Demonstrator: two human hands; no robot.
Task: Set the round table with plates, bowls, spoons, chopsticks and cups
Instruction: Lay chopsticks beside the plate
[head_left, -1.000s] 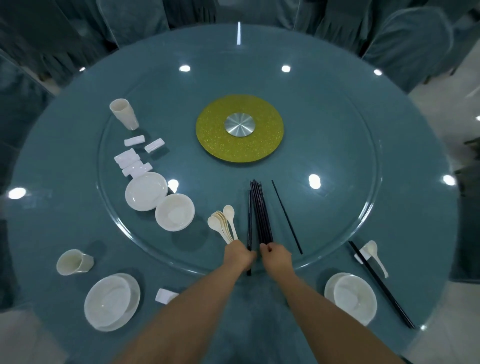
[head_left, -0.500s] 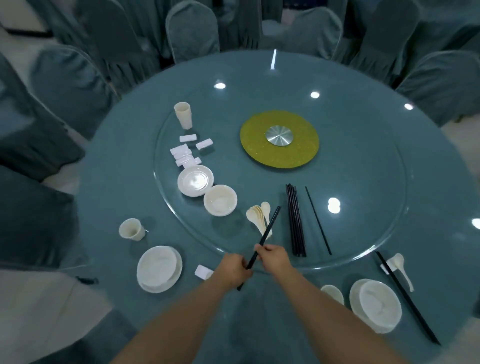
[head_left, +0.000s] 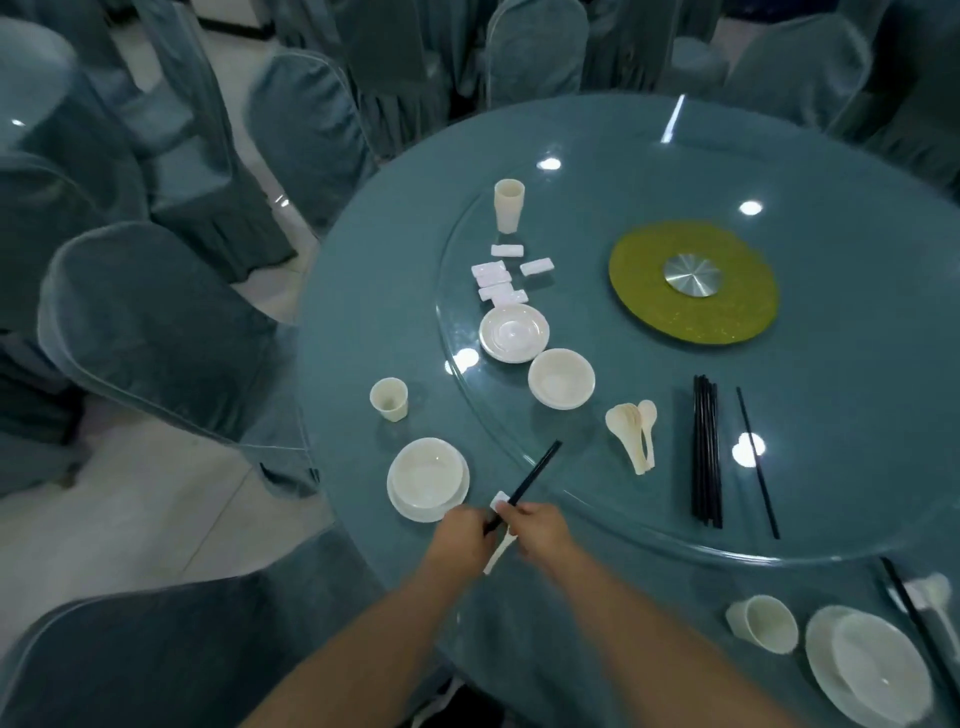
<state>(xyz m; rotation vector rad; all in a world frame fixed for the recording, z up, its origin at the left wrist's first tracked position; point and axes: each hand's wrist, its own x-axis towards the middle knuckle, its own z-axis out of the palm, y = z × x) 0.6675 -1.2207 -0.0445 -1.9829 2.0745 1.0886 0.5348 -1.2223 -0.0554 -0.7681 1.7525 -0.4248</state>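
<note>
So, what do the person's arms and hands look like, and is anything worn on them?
Both forearms are bare to the bottom edge of the picture: no sleeves, gloves or watch can be seen. The left hand and right hand show no rings, though the picture is slightly blurred.

Head view: two forearms enter from the bottom edge, both bare from the lower frame edge to the wrists; no sleeve cuff appears on either. Left hand (head_left: 464, 535) and right hand (head_left: 540, 531) are bare: no gloves visible. Wrists carry no visible watch, strap or bracelet. No rings can be made out, though the fingers are small and slightly blurred, so fine detail is uncertain. Between the forearms at the bottom edge, a dark shape with a white patch shows; too blurred to identify.
</note>
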